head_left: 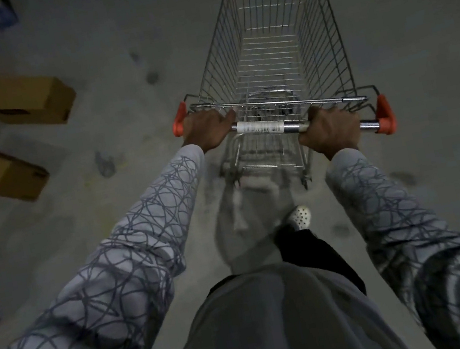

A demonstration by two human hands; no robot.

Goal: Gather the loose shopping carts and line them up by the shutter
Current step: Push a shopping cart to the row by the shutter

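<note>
Both hands clamp the handle bar [268, 127], left hand [208, 130] and right hand [329, 132] equally near; the shopping cart [276, 43] stretches lengthwise straight ahead of that grip. No shutter shows.

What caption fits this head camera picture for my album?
Left hand and right hand grip the handle of an empty shopping cart beside cardboard boxes.

Grey scribble-patterned sleeves [150, 219], white perforated shoe [300, 216]
</note>
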